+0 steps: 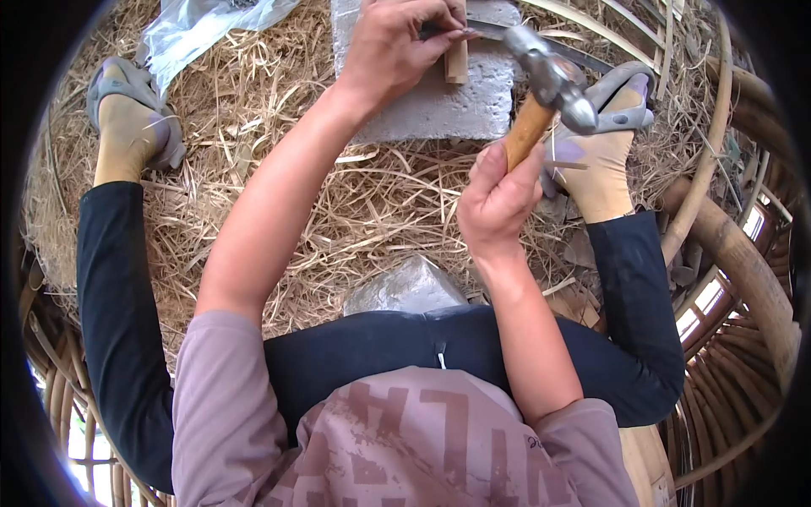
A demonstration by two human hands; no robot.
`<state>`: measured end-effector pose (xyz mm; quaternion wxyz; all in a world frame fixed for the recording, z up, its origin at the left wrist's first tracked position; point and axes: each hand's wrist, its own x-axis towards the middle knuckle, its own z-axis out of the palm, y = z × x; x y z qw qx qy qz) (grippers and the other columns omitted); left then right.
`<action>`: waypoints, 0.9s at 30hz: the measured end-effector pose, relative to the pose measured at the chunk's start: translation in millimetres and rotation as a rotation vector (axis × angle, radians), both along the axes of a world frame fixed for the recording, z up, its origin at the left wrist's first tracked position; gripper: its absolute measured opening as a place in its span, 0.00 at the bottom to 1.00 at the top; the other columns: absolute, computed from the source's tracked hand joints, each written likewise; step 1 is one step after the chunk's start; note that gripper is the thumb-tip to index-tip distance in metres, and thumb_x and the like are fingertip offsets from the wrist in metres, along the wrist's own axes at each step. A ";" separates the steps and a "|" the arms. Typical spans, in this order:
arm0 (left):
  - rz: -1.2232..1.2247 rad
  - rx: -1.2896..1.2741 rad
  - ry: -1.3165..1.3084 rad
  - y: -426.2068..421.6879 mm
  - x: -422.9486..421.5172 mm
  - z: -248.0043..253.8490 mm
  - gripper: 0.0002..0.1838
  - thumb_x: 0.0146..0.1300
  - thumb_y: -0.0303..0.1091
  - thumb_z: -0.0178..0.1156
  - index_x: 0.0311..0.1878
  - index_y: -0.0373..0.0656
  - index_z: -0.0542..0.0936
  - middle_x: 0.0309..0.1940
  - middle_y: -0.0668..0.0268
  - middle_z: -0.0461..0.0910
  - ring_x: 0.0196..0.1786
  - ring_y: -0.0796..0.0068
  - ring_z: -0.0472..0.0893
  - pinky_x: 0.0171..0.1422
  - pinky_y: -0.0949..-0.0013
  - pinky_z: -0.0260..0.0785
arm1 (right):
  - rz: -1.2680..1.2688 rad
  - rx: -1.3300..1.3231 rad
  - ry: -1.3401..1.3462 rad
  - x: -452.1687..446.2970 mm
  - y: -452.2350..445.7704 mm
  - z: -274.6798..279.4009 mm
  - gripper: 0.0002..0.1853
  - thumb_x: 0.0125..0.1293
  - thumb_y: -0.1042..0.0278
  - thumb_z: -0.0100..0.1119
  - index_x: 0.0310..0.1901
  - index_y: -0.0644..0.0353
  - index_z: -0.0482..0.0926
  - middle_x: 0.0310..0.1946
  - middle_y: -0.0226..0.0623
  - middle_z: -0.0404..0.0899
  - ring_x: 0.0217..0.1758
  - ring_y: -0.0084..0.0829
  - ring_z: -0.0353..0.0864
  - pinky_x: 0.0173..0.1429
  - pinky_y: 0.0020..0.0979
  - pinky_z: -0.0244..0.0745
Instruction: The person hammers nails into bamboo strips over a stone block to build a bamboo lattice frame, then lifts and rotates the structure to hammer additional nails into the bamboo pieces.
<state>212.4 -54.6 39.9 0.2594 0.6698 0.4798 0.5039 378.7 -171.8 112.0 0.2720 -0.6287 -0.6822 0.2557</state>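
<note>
My right hand (504, 198) is wrapped round the wooden handle of a hammer (530, 128). Its shiny metal head is raised at the right of the stone block (397, 118). Over the block, the fingers of my left hand (397, 51) are pinched together beside a short wooden strip (456, 66). A thin, pointed bit shows just right of those fingertips, too small to name. Behind the hammer head, a long dark narrow strip (579, 56) runs off to the right. The upper end of the wooden strip is cut off by the frame edge.
Dry shavings (363, 203) cover the ground between my feet. A clear plastic bag (211, 34) lies at the upper left. Before my lap sits a grey stone (405, 287). Bamboo poles (731, 253) and a slatted woven structure (735, 397) stand at the right.
</note>
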 end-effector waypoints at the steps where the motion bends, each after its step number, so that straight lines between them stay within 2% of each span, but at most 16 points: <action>1: -0.009 -0.010 -0.005 -1.8 0.6 -2.1 0.08 0.50 0.25 0.76 0.28 0.42 0.83 0.37 0.67 0.87 0.48 0.66 0.81 0.57 0.60 0.68 | -0.003 -0.092 -0.030 -3.5 2.1 6.5 0.08 0.78 0.70 0.54 0.50 0.66 0.69 0.19 0.47 0.77 0.22 0.48 0.85 0.23 0.43 0.72; 2: -0.018 -0.011 -0.010 -1.5 1.5 -3.3 0.08 0.49 0.25 0.76 0.28 0.43 0.83 0.37 0.68 0.87 0.47 0.66 0.81 0.57 0.60 0.68 | -0.006 -0.175 -0.061 -5.0 4.1 10.2 0.08 0.78 0.70 0.54 0.49 0.66 0.69 0.19 0.47 0.77 0.21 0.48 0.84 0.23 0.42 0.72; 3: -0.011 0.000 -0.001 0.3 2.1 -1.6 0.09 0.49 0.26 0.76 0.28 0.43 0.83 0.37 0.68 0.87 0.47 0.66 0.81 0.57 0.60 0.68 | 0.003 -0.084 -0.076 -2.5 2.5 6.0 0.08 0.78 0.71 0.54 0.49 0.66 0.68 0.19 0.47 0.77 0.21 0.47 0.84 0.23 0.43 0.72; 6: 0.010 0.018 0.006 -0.8 0.1 -0.7 0.09 0.49 0.26 0.76 0.28 0.43 0.82 0.36 0.67 0.87 0.47 0.66 0.81 0.56 0.60 0.68 | -0.057 0.098 0.094 -2.5 -2.9 -4.0 0.08 0.78 0.71 0.55 0.47 0.65 0.67 0.19 0.49 0.78 0.22 0.50 0.85 0.22 0.44 0.70; 8: 0.003 0.029 -0.027 -0.9 2.4 -0.9 0.09 0.50 0.27 0.76 0.27 0.43 0.82 0.35 0.67 0.87 0.46 0.65 0.81 0.55 0.61 0.69 | -0.005 -0.155 -0.091 -5.5 5.7 9.4 0.08 0.78 0.71 0.55 0.49 0.65 0.69 0.17 0.43 0.74 0.20 0.45 0.83 0.24 0.43 0.71; 10: 0.000 0.043 -0.013 -1.0 5.9 0.3 0.09 0.51 0.26 0.75 0.26 0.43 0.81 0.35 0.67 0.86 0.46 0.65 0.81 0.54 0.61 0.69 | -0.032 0.020 -0.021 -5.2 2.2 10.0 0.07 0.79 0.70 0.54 0.48 0.65 0.71 0.17 0.42 0.72 0.19 0.41 0.81 0.25 0.40 0.71; 14: 0.006 0.025 0.000 -0.2 3.6 9.5 0.10 0.51 0.25 0.74 0.26 0.43 0.80 0.33 0.67 0.86 0.43 0.65 0.81 0.52 0.60 0.69 | -0.113 0.013 0.070 -4.0 18.5 21.1 0.08 0.80 0.67 0.52 0.46 0.64 0.72 0.17 0.42 0.72 0.18 0.40 0.79 0.25 0.37 0.69; 15: -0.031 -0.081 0.105 1.5 2.8 14.0 0.08 0.52 0.28 0.75 0.31 0.43 0.82 0.37 0.66 0.86 0.47 0.64 0.81 0.56 0.59 0.69 | -0.119 0.028 0.063 -1.4 27.3 17.3 0.08 0.80 0.67 0.52 0.46 0.64 0.72 0.17 0.42 0.72 0.18 0.40 0.78 0.25 0.37 0.68; 17: -0.095 -0.297 0.322 -2.0 -2.0 20.7 0.13 0.54 0.35 0.75 0.41 0.43 0.86 0.47 0.63 0.87 0.54 0.62 0.81 0.62 0.56 0.69 | -0.149 0.004 0.080 3.4 39.0 14.1 0.10 0.81 0.66 0.52 0.43 0.64 0.72 0.17 0.42 0.72 0.18 0.41 0.78 0.25 0.40 0.67; 20: 0.088 -0.009 0.269 -14.5 4.5 8.9 0.15 0.54 0.41 0.78 0.40 0.47 0.84 0.49 0.71 0.87 0.60 0.66 0.79 0.68 0.57 0.62 | -0.216 -0.080 0.108 14.4 44.8 4.4 0.11 0.81 0.65 0.51 0.40 0.64 0.71 0.17 0.43 0.72 0.19 0.42 0.78 0.26 0.42 0.66; 21: 0.096 0.035 0.338 -14.7 4.1 9.4 0.27 0.50 0.52 0.80 0.49 0.49 0.82 0.53 0.66 0.83 0.62 0.63 0.76 0.67 0.56 0.62 | -0.234 -0.063 0.122 16.9 44.0 2.6 0.12 0.81 0.65 0.52 0.38 0.63 0.69 0.17 0.44 0.73 0.18 0.44 0.77 0.26 0.44 0.66; 24: 0.373 -0.082 0.443 -28.2 10.8 19.8 0.36 0.48 0.57 0.80 0.55 0.46 0.79 0.54 0.61 0.79 0.62 0.60 0.74 0.66 0.54 0.62 | -0.254 -0.007 0.095 21.7 41.3 -0.2 0.12 0.81 0.65 0.52 0.38 0.63 0.70 0.16 0.44 0.72 0.18 0.44 0.77 0.26 0.44 0.66; 25: 0.422 -0.216 0.523 -32.4 14.0 26.4 0.44 0.47 0.64 0.79 0.59 0.43 0.77 0.55 0.58 0.76 0.63 0.58 0.71 0.65 0.51 0.62 | -0.274 -0.030 0.097 19.7 40.5 3.4 0.12 0.81 0.64 0.52 0.38 0.63 0.70 0.16 0.44 0.72 0.19 0.44 0.78 0.27 0.45 0.66; 27: 0.504 -0.410 0.534 -38.7 27.2 36.7 0.45 0.48 0.67 0.77 0.59 0.42 0.77 0.55 0.57 0.77 0.63 0.57 0.72 0.65 0.49 0.62 | -0.297 -0.096 0.145 18.5 39.8 3.9 0.13 0.81 0.64 0.51 0.38 0.63 0.70 0.17 0.44 0.72 0.20 0.44 0.78 0.27 0.45 0.66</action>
